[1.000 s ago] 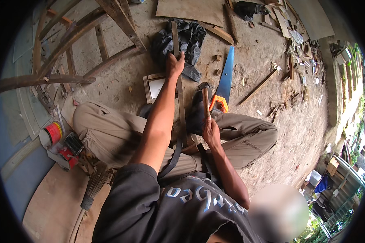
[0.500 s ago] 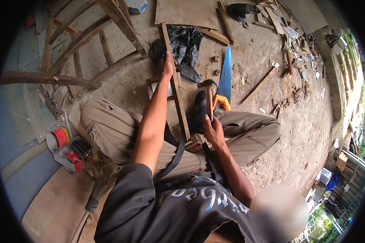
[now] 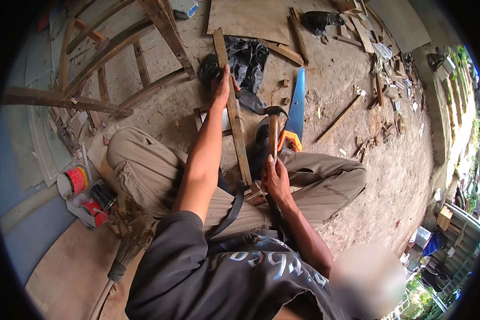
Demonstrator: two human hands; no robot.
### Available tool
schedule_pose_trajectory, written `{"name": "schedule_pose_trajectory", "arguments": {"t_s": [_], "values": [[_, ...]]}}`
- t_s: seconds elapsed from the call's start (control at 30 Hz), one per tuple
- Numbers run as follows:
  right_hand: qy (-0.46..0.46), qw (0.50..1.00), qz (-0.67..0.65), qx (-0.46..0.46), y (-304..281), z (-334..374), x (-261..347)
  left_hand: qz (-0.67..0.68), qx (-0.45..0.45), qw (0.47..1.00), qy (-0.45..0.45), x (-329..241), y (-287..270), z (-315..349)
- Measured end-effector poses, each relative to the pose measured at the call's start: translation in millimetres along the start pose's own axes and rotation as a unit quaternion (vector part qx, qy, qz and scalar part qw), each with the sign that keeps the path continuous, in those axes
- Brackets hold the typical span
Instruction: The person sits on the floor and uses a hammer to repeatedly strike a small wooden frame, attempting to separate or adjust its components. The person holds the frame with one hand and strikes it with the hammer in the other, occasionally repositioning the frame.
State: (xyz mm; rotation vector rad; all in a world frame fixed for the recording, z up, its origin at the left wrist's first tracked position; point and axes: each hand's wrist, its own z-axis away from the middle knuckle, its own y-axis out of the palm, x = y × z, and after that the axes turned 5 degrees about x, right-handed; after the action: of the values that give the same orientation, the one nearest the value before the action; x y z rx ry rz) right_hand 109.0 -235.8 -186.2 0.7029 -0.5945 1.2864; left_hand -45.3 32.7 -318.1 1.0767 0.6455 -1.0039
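My left hand [image 3: 223,86] is wrapped round the upper part of a narrow wooden frame [image 3: 239,146]. The frame's long rail runs from beside the black plastic bag [image 3: 250,61] down to my lap, its lower end between my legs. In my right hand [image 3: 277,180] is a hammer, gripped by its wooden handle [image 3: 273,136]. The dark claw head [image 3: 275,111] points away from me, to the right of the rail. Just beyond it on the floor lies a handsaw with a blue blade [image 3: 297,98] and an orange handle [image 3: 290,141].
A wooden piece of furniture with curved slats [image 3: 109,53] stands at far left. Paint cans [image 3: 76,180] and a broom [image 3: 128,248] are by my left knee. Wood scraps [image 3: 360,32] litter the far right, and a loose stick [image 3: 340,117] lies right of the saw.
The hammer and my right hand have shifted slightly left, so its head is nearer the rail. My left hand keeps its hold on the frame, which has barely moved.
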Motion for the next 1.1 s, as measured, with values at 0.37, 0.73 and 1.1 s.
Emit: {"name": "schedule_pose_trajectory", "arguments": {"t_s": [0.37, 0.73, 1.1], "values": [[-0.030, 0.988, 0.144, -0.040, 2, -11, -24, -0.165, -0.085, 0.982, -0.032, 37, 4, -36], [-0.041, 0.981, 0.189, -0.028, -5, -26, -40, -0.293, -0.169, 0.939, -0.059, 17, -21, -17], [-0.154, 0.927, 0.341, -0.023, 7, -14, -9, -0.354, -0.144, 0.918, -0.108, 18, -23, -24]]}}
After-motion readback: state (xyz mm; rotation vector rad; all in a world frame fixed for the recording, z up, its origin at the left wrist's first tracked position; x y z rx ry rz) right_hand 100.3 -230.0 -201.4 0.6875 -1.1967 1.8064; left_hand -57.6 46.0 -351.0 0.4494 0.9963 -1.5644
